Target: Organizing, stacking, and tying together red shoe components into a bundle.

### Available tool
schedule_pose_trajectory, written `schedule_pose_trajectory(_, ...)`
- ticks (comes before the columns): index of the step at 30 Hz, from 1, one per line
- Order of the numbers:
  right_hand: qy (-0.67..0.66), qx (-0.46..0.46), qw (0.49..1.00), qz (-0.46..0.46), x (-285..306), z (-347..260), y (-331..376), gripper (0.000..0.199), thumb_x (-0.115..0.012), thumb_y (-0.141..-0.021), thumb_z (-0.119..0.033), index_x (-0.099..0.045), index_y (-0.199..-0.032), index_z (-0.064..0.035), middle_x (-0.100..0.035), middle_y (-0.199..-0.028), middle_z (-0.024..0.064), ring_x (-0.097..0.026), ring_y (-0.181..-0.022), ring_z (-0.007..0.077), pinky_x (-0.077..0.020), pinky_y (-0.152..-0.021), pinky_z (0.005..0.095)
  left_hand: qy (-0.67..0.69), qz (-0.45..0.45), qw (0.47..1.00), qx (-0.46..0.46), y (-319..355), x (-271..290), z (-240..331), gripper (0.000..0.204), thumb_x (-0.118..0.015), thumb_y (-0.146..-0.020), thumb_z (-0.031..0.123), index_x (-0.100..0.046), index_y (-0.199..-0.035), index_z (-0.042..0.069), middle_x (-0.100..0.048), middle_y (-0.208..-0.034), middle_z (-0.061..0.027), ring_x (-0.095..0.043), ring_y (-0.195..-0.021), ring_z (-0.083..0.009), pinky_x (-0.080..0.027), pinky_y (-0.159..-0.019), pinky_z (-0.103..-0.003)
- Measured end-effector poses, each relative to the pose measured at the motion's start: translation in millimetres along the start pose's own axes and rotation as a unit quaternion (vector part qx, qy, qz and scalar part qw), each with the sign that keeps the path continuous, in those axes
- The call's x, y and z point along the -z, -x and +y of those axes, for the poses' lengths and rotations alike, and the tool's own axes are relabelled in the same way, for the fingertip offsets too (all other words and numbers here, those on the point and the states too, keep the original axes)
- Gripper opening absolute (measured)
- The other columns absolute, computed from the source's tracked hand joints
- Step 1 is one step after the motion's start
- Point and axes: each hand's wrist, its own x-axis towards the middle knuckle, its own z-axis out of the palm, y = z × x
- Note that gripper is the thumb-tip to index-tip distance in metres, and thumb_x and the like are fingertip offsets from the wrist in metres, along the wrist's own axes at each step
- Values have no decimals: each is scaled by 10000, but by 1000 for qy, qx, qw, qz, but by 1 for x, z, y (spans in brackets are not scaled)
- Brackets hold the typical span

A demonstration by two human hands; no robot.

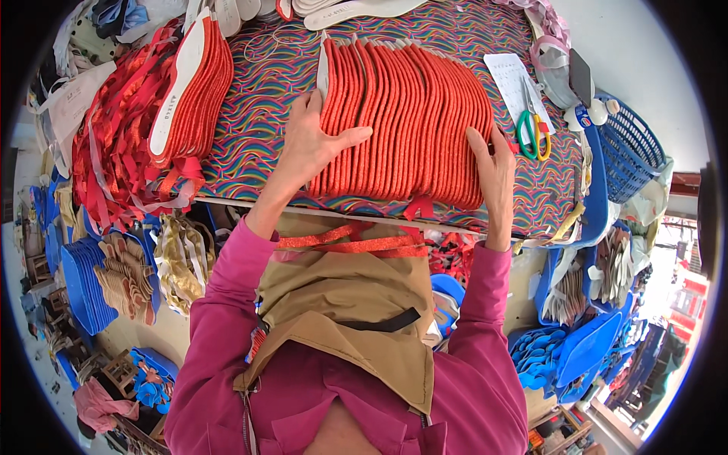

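A long row of red-edged insoles [402, 121] stands on edge, packed face to face, on the patterned tabletop in front of me. My left hand [317, 140] grips its left end, thumb stretched over the red edges and fingers against the pale outer face. At the other end, my right hand [494, 163] presses the row, its thumb on the edges and fingers along the outer side. Between them, both hands clasp the row. A smaller stack of the same insoles [199, 91] leans at the left, its white face showing.
Red ribbon strips [125, 129] hang in a heap over the table's left. Scissors with green and yellow handles [534, 135] lie on a white paper [506, 74] at the right, near a blue basket [628, 144]. Red strips [364, 241] cross my brown apron [341, 292]. Blue trays [85, 284] stand below.
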Motion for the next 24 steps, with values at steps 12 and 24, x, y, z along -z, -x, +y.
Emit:
schedule_pose_trajectory(12, 322, -28, 946, 25, -35, -45, 14, 1016, -768, -768, -580, -332, -1539, -83, -520, -1291, 339, -612, -1048, 498, -537, -859, 503, 34, 94, 986, -134, -7, -17, -2, 792, -795, -812, 450, -516, -1434, 45, -390, -1506, -239, -344, -1404, -401, -324, -1121, -449)
schedule_pose_trajectory(24, 291, 16, 956, 40, -41, -38, 18, 975, -779, -764, -541, -349, -1556, -168, -443, -1351, 329, -572, -1103, 499, -537, -851, 514, -219, 34, 935, -278, 27, -27, 30, 978, -858, -550, 553, -563, -1430, 242, -209, -1653, -194, -144, -1501, -481, -288, -1042, -648)
